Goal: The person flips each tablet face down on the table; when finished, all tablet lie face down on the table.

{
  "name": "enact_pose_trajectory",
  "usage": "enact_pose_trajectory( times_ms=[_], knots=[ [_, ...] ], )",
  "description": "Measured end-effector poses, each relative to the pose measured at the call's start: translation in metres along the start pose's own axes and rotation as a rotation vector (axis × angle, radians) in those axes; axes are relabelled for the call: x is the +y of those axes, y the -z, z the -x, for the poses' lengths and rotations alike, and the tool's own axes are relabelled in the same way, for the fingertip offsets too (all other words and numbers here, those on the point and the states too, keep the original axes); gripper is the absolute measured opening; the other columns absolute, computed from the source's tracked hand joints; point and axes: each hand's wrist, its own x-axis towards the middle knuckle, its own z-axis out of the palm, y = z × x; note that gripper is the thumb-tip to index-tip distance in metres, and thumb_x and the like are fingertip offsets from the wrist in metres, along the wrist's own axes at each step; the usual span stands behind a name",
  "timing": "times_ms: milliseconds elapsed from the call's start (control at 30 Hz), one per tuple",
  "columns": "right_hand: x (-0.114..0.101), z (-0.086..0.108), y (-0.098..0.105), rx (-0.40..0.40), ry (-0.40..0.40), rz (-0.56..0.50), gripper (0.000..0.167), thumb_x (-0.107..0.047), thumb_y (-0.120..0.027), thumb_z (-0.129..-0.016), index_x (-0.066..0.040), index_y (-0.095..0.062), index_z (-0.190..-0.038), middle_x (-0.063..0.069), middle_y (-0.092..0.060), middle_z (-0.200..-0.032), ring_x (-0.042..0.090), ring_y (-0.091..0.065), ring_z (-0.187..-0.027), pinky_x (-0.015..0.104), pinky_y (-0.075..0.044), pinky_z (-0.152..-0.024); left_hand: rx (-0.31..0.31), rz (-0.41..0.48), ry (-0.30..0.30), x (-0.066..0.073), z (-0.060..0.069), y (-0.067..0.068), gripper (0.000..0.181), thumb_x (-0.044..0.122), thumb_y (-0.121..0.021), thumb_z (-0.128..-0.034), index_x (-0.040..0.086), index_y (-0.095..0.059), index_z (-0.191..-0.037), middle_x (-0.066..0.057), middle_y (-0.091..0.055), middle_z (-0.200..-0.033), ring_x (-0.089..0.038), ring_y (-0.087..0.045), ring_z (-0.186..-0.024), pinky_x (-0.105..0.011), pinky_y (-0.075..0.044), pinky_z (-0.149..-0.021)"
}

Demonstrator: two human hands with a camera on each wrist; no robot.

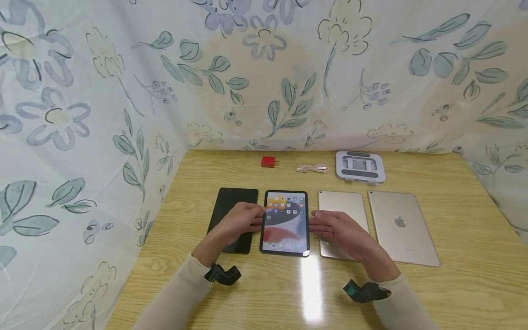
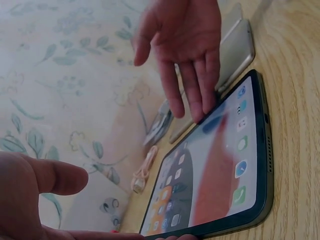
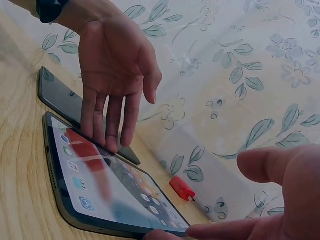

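Note:
A tablet with a lit home screen (image 1: pixel 285 224) lies flat on the wooden table between the two hands. My left hand (image 1: pixel 240 222) is at its left edge, fingers straight and touching the side, thumb raised apart in the left wrist view. Opposite, my right hand (image 1: pixel 338 229) has its straight fingers at the right edge. Under the left hand lies a dark tablet (image 1: pixel 238 197), its screen off. Beneath the right hand is a gold tablet (image 1: pixel 344 201), back up, partly covered. In the right wrist view the left palm (image 3: pixel 112 65) faces the lit tablet, fingertips at its edge.
Farther right lies another gold tablet (image 1: pixel 406 229), showing an apple logo. Along the back are a red plug adapter (image 1: pixel 268 162), a coiled pink cable (image 1: pixel 312 168) and a white-grey folding stand (image 1: pixel 360 167). Floral cloth (image 1: pixel 264 91) hangs behind the table (image 1: pixel 264 293) and at its left.

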Motion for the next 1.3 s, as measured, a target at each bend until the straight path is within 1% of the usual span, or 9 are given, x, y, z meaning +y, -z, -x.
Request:
enact_pose_trajectory(
  times_ms=[167, 533, 733, 900, 1000, 1067, 1167, 1233, 1300],
  knots=[
    [-0.001, -0.002, -0.002, 0.033, -0.002, 0.009, 0.065, -0.03, -0.049, -0.118, 0.017, -0.036, -0.16, 0.036, -0.054, -0.157, 0.04, -0.062, -0.143, 0.037, -0.055, -0.118, 0.003, 0.007, -0.011, -0.002, -0.002, 0.0, 0.045, 0.021, -0.05, -0.1146, -0.009, -0.062, -0.145, -0.023, -0.064, -0.147, -0.04, -0.065, -0.139, -0.055, -0.056, -0.116],
    [-0.003, -0.003, -0.009, 0.054, -0.011, 0.018, 0.065, -0.031, -0.049, -0.118, 0.019, -0.037, -0.159, 0.035, -0.056, -0.156, 0.041, -0.061, -0.143, 0.039, -0.055, -0.119, 0.009, 0.018, -0.009, -0.004, -0.003, 0.003, 0.048, 0.023, -0.054, -0.1132, -0.009, -0.059, -0.148, -0.023, -0.065, -0.147, -0.039, -0.065, -0.138, -0.053, -0.057, -0.115],
    [-0.006, -0.001, -0.013, 0.069, 0.001, 0.01, 0.063, -0.029, -0.045, -0.118, 0.016, -0.035, -0.161, 0.037, -0.051, -0.16, 0.046, -0.056, -0.148, 0.045, -0.049, -0.124, 0.011, 0.02, -0.006, -0.002, -0.004, 0.002, 0.047, 0.024, -0.054, -0.1136, -0.009, -0.061, -0.147, -0.023, -0.068, -0.142, -0.036, -0.068, -0.132, -0.053, -0.057, -0.115],
    [-0.012, 0.005, -0.017, 0.127, 0.008, 0.014, 0.061, -0.026, -0.041, -0.119, 0.015, -0.033, -0.163, 0.035, -0.052, -0.16, 0.045, -0.057, -0.148, 0.052, -0.042, -0.129, 0.011, 0.031, 0.006, -0.001, -0.006, 0.0, 0.047, 0.023, -0.054, -0.1131, -0.01, -0.062, -0.146, -0.024, -0.067, -0.141, -0.036, -0.07, -0.129, -0.053, -0.058, -0.114],
    [-0.016, 0.007, -0.018, 0.152, 0.021, 0.005, 0.06, -0.025, -0.037, -0.12, 0.016, -0.032, -0.163, 0.035, -0.05, -0.161, 0.045, -0.053, -0.151, 0.054, -0.038, -0.131, 0.017, 0.049, 0.017, -0.001, -0.008, -0.001, 0.048, 0.024, -0.054, -0.1132, -0.01, -0.06, -0.147, -0.024, -0.066, -0.141, -0.034, -0.07, -0.127, -0.052, -0.059, -0.113],
    [-0.019, 0.005, -0.019, 0.165, 0.02, -0.004, 0.059, -0.025, -0.036, -0.12, 0.016, -0.033, -0.162, 0.035, -0.05, -0.162, 0.044, -0.053, -0.151, 0.054, -0.038, -0.132, 0.014, 0.066, 0.019, -0.001, -0.009, -0.001, 0.048, 0.023, -0.054, -0.1134, -0.01, -0.059, -0.148, -0.024, -0.064, -0.142, -0.034, -0.069, -0.127, -0.051, -0.059, -0.113],
    [-0.018, 0.002, -0.021, 0.154, 0.011, -0.022, 0.056, -0.026, -0.036, -0.119, 0.016, -0.041, -0.157, 0.032, -0.056, -0.156, 0.038, -0.06, -0.142, 0.048, -0.045, -0.127, 0.001, 0.09, 0.019, -0.001, -0.01, -0.003, 0.049, 0.023, -0.054, -0.1133, -0.01, -0.058, -0.149, -0.026, -0.062, -0.144, -0.034, -0.068, -0.127, -0.05, -0.06, -0.112],
    [-0.016, -0.001, -0.021, 0.133, 0.002, -0.047, 0.054, -0.026, -0.037, -0.118, 0.015, -0.047, -0.153, 0.025, -0.06, -0.149, 0.03, -0.063, -0.132, 0.039, -0.051, -0.119, -0.011, 0.1, 0.025, -0.002, -0.011, -0.005, 0.048, 0.023, -0.055, -0.1131, -0.01, -0.058, -0.148, -0.025, -0.059, -0.146, -0.035, -0.067, -0.126, -0.049, -0.06, -0.112],
    [-0.014, -0.002, -0.019, 0.101, -0.002, -0.073, 0.054, -0.027, -0.037, -0.118, 0.013, -0.048, -0.152, 0.018, -0.059, -0.143, 0.024, -0.06, -0.125, 0.03, -0.051, -0.11, -0.019, 0.099, 0.032, -0.002, -0.012, -0.008, 0.049, 0.024, -0.055, -0.1133, -0.009, -0.057, -0.149, -0.025, -0.057, -0.149, -0.035, -0.066, -0.127, -0.049, -0.059, -0.113]
  ],
)
